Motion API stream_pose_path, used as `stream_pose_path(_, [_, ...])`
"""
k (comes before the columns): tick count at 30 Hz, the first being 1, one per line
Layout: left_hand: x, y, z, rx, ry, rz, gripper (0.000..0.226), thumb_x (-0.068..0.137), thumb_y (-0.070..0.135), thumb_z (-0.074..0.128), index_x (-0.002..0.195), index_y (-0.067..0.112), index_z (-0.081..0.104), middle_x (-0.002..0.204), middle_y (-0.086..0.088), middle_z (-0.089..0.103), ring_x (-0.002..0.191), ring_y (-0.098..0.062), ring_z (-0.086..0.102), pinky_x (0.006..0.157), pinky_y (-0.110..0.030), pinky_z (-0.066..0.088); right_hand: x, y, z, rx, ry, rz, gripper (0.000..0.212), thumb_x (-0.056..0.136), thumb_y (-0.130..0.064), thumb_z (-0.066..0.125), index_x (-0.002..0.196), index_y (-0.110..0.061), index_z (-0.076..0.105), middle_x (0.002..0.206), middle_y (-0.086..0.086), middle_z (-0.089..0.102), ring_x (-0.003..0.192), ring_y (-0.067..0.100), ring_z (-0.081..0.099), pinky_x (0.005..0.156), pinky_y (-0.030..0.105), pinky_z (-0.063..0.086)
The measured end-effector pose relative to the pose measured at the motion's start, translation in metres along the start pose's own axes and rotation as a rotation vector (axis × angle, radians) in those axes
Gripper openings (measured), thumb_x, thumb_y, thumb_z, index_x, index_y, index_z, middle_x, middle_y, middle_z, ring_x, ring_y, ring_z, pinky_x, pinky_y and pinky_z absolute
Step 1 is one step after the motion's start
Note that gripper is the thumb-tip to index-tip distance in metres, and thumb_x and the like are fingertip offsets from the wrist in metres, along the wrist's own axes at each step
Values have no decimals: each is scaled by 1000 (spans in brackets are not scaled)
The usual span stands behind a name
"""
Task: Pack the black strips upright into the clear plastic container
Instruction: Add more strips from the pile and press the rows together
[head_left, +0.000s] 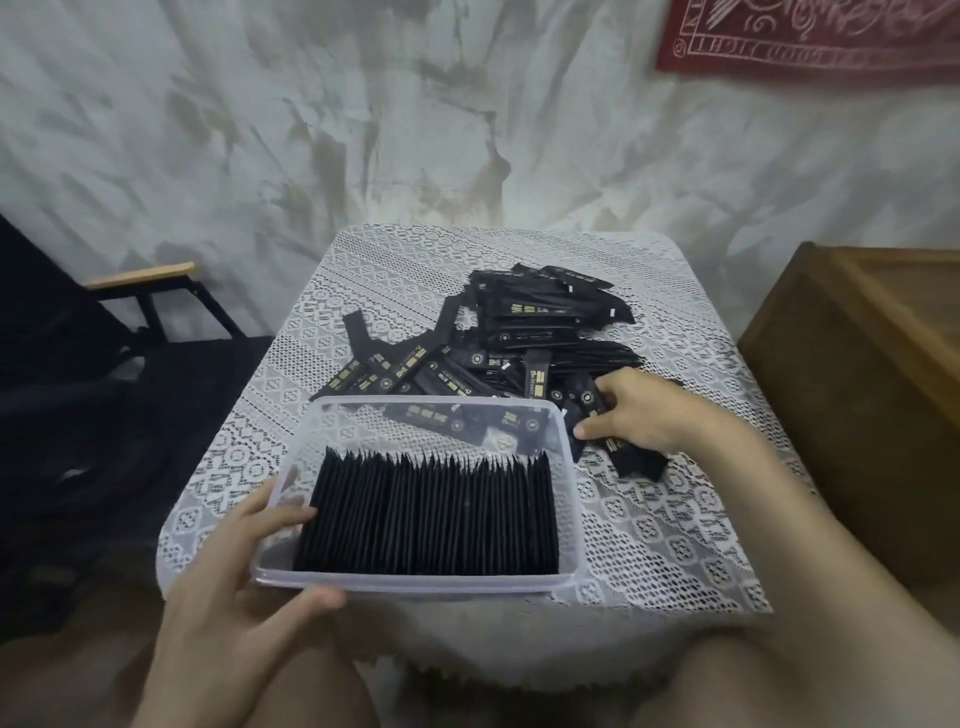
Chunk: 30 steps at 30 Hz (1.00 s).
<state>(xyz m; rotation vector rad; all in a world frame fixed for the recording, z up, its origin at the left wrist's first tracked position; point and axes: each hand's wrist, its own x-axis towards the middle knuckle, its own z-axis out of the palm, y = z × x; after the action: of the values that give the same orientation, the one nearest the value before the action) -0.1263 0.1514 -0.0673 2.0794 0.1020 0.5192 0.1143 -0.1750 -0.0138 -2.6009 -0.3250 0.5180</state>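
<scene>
Left hand (236, 569) gripping near corner of clear container (415, 581), right hand (639, 410) pinching loose black strips (498, 343) beside it

One clear container (415, 581) holds a single row of upright black strips (426, 514), too tightly packed to count. One loose pile (519, 332) lies farther back.

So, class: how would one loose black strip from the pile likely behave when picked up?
Probably light and thin: the loose black strips lie in a flat, shallow heap. Likely bendy, since some look bent over others. Alone it would probably topple; the packed row in the clear container seems to stand by leaning together.
</scene>
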Motion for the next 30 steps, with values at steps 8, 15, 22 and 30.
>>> stream_pose_path(8, [-2,-10,-1,1,-23,-12,73,57,60,84,124,39,66,147,15,55,131,-20,59,106,-59,46,-14,-5,-11,720,63,-25,21,100,-15,63,117,-3,63,107,17,71,89,23,70,71,29,59])
stream_pose_path(15, [-7,-2,-1,-12,-38,-31,82,61,79,77,133,44,60,152,20,49,144,-9,43,104,-58,48,13,-34,23,641,140,0,31,85,-37,81,98,-13,67,97,8,75,91,25,74,91,49,59])
stream_pose_path(22, [-8,9,-5,-46,-45,-42,95,59,83,75,144,51,49,145,23,54,133,-4,54,98,-45,55,9,-38,19,212,140,22,39,80,-56,78,94,-23,62,77,-1,69,61,19,62,63,38,53])
stream_pose_path(30, [-11,12,-2,-20,-51,-15,97,64,87,69,150,54,37,149,23,49,126,-3,58,101,-55,52,18,-44,21,216,153,-91,14,87,-24,76,76,-19,70,66,-12,67,67,11,58,68,35,53])
